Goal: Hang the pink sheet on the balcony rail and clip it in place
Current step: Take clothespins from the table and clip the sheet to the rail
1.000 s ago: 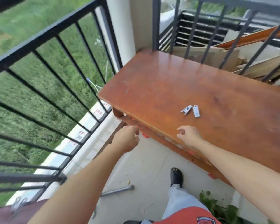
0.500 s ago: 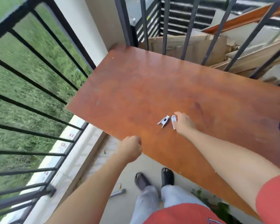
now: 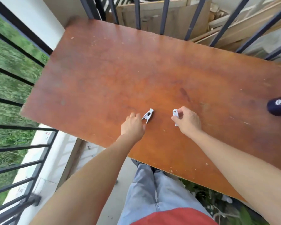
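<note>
Two white plastic clips lie on a brown wooden table (image 3: 104,75). My right hand (image 3: 187,121) pinches the right clip (image 3: 175,112) between thumb and forefinger, its top end sticking out above my fingers. The left clip (image 3: 148,115) lies flat on the table with its jaws spread toward me. My left hand (image 3: 133,125) is just left of it, fingers loosely curled and touching its near end without gripping it. The black balcony rail (image 3: 15,75) runs along the left side. No pink sheet is in view.
A dark blue object (image 3: 278,107) sits at the table's right edge. More black railing bars (image 3: 164,15) stand behind the table, with stacked wooden boards (image 3: 169,18) beyond them. Green plants (image 3: 206,197) grow under the table's near right side.
My left hand rose from the table's edge to the left clip. My right hand took hold of the right clip and drew it rightward, away from the other. The view tilted down over the table.
</note>
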Tool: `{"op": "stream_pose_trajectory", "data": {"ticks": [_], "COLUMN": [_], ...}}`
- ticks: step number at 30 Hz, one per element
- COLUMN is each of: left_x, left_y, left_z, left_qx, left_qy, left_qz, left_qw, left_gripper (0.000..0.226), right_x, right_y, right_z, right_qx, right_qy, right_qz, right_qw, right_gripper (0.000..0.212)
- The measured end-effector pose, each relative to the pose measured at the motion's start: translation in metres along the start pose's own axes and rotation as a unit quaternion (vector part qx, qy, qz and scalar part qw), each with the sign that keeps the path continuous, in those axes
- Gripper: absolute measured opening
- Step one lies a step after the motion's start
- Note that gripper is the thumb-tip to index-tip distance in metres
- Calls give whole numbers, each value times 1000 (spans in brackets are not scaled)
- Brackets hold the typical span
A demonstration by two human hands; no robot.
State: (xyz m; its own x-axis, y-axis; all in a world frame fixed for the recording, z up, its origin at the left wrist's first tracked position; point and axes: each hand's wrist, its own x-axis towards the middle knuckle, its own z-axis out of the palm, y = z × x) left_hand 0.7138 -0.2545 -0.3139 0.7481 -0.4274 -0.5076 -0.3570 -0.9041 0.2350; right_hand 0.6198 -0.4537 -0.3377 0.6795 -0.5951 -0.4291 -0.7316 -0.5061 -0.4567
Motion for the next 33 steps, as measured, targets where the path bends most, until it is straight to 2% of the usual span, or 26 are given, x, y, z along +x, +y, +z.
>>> {"op": "stream_pose_trajectory", "data": {"ticks": [5,9,12,17,20,23,27,33], "left_x": [18,10,-15,-96,-156,-194,-284,-455], "left_y": [28,25,11,-36,-76,-134,-187,-211], "left_z": [19,30,31,32,41,82,114,175], "left_qx": [25,17,-9,-69,-88,-108,-158,-229], "left_qy": [21,59,74,73,75,70,84,138], "left_qz": [9,14,11,-38,-94,-186,-293,-466], "left_qw": [999,998,997,994,989,974,939,843], "left_gripper": [43,23,19,17,19,23,20,17], "right_x": [-36,-57,-69,-99,-123,-128,-175,-308], "right_y": [40,51,41,-3,-38,-65,-105,-137], "right_z": [-23,-24,-20,-5,8,63,112,181], "right_qx": [-6,-47,-70,-115,-148,-192,-261,-320], "right_qy": [15,13,6,-36,-76,-127,-181,-257], "right_qz": [-8,-33,-58,-211,-292,-369,-476,-604], "right_qw": [1000,998,996,970,942,900,820,683], "right_gripper": [21,36,55,28,23,25,26,24]}}
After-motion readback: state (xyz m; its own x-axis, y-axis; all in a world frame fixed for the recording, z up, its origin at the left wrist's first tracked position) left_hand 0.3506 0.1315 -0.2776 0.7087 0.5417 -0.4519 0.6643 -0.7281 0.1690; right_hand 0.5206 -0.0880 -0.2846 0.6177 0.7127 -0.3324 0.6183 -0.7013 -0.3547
